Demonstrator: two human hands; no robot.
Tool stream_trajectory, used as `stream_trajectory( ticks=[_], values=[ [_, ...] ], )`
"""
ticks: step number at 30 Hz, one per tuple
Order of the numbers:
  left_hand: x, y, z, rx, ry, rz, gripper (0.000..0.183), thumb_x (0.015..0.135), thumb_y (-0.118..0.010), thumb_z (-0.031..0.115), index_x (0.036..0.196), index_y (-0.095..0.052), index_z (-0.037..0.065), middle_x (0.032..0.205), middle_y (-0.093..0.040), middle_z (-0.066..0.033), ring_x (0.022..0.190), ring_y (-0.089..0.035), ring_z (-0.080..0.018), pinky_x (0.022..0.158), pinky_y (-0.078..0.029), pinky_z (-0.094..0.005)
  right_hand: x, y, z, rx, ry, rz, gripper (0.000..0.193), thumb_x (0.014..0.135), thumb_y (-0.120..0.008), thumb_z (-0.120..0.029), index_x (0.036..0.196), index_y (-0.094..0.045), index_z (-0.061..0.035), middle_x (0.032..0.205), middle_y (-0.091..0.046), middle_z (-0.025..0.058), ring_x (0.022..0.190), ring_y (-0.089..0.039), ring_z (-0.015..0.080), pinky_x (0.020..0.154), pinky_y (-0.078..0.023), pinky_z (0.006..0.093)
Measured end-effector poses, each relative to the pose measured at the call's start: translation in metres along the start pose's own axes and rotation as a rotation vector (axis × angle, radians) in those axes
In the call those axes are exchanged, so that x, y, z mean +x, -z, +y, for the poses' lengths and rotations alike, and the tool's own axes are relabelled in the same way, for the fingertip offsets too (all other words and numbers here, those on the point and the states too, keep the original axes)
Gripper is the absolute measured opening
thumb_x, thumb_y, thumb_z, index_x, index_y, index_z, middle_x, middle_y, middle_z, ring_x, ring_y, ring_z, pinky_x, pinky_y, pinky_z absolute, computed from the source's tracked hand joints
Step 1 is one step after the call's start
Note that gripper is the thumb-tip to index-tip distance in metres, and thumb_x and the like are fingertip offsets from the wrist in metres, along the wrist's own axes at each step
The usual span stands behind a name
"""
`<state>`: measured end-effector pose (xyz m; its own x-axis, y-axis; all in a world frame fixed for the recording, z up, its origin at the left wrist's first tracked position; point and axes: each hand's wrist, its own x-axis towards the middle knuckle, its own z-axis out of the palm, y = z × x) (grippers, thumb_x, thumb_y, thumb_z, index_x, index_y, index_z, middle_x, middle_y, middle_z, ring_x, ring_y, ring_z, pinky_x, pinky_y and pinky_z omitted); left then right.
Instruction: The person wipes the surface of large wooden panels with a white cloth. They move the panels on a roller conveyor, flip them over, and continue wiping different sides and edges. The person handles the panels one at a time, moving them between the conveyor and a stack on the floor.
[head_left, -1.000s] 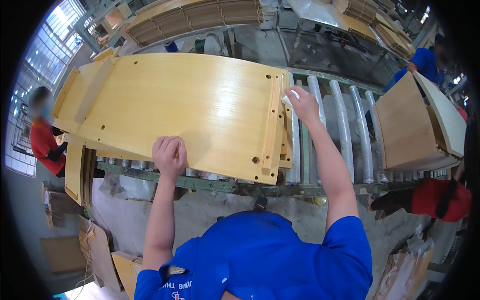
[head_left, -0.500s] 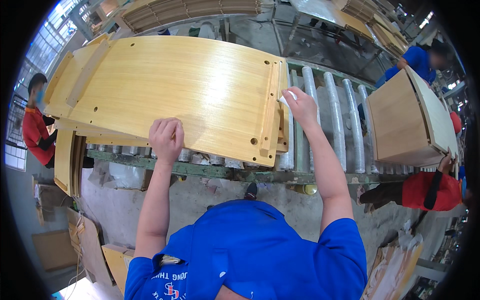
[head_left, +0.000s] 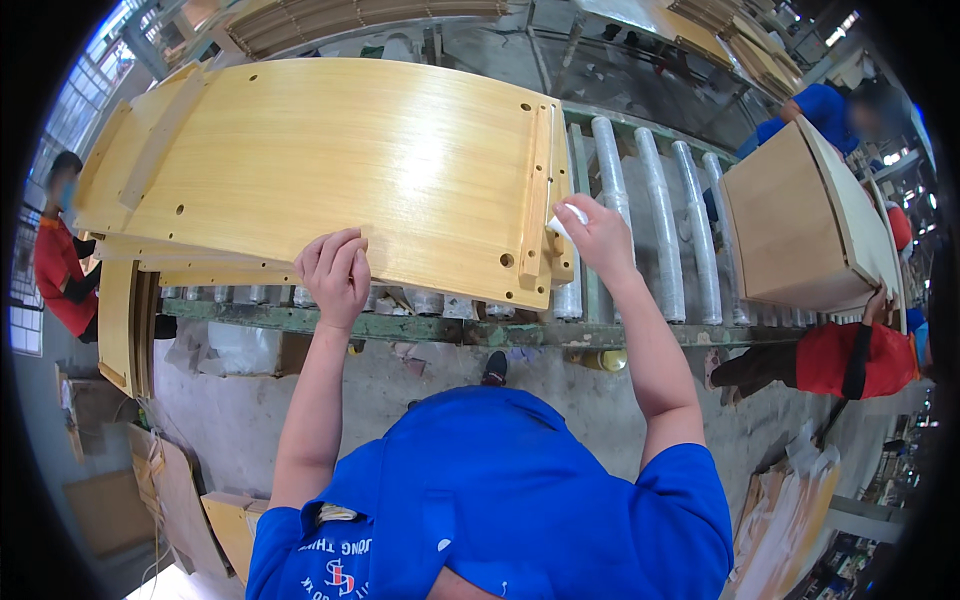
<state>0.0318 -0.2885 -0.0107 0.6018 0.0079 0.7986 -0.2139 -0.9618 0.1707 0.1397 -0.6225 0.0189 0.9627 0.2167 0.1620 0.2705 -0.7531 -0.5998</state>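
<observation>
A large yellow wooden panel (head_left: pixel 340 160) lies across other panels on a roller conveyor, with a wooden strip (head_left: pixel 537 195) along its right end. My right hand (head_left: pixel 598 238) is beside that end, thumb and fingers pinching a small white object (head_left: pixel 568 220). Its kind is not clear. At the panel's near edge is my left hand (head_left: pixel 335 278), fingers curled; whatever is in them, if anything, is hidden. Round holes mark the panel near its corners, and a second strip (head_left: pixel 165 140) crosses its left part.
Plastic-wrapped rollers (head_left: pixel 650 225) run rightward to a wooden cabinet (head_left: pixel 790 220), where people in blue and red stand. A person in red (head_left: pixel 62 260) is at the far left. More boards (head_left: pixel 125 330) stand by the conveyor's left end. The green conveyor rail (head_left: pixel 420 330) lies before me.
The view has shifted slightly, so the panel appears higher. My right hand has turned a little and shows more of the white object. My left hand's fingers look slightly looser.
</observation>
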Motion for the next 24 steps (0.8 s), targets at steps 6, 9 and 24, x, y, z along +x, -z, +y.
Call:
stream_trajectory(
  ticks=[6, 9, 24],
  values=[
    [-0.003, -0.001, -0.003, -0.011, 0.000, 0.014, 0.009, 0.077, -0.059, 0.012, 0.084, -0.065, 0.014, 0.097, -0.065, 0.0044, 0.095, -0.055, -0.0167, 0.085, -0.033, -0.0312, -0.040, 0.000, -0.008, 0.040, 0.010, -0.022, 0.037, 0.086, -0.056, -0.046, 0.091, -0.067, -0.0106, 0.066, -0.064, 0.0138, 0.065, -0.063, 0.0312, 0.060, -0.048, 0.0394],
    [-0.003, -0.002, -0.004, -0.024, -0.011, 0.015, 0.009, 0.077, -0.059, 0.012, 0.084, -0.065, 0.014, 0.097, -0.065, 0.0045, 0.095, -0.055, -0.0165, 0.086, -0.033, -0.0312, -0.058, 0.002, -0.012, 0.053, 0.007, -0.028, 0.036, 0.085, -0.056, -0.045, 0.091, -0.067, -0.0109, 0.066, -0.064, 0.0135, 0.065, -0.064, 0.0308, 0.060, -0.048, 0.0390],
    [-0.014, 0.028, -0.038, -0.043, -0.196, -0.213, 0.038, 0.073, -0.069, 0.036, 0.104, -0.062, 0.015, 0.118, -0.058, -0.0016, 0.111, -0.047, -0.0241, 0.094, -0.030, -0.0408, -0.091, -0.001, -0.037, -0.134, 0.068, -0.035, 0.034, 0.085, -0.057, -0.043, 0.090, -0.066, -0.0100, 0.080, -0.066, 0.0138, 0.076, -0.065, 0.0306, 0.064, -0.049, 0.0382]
  ],
)
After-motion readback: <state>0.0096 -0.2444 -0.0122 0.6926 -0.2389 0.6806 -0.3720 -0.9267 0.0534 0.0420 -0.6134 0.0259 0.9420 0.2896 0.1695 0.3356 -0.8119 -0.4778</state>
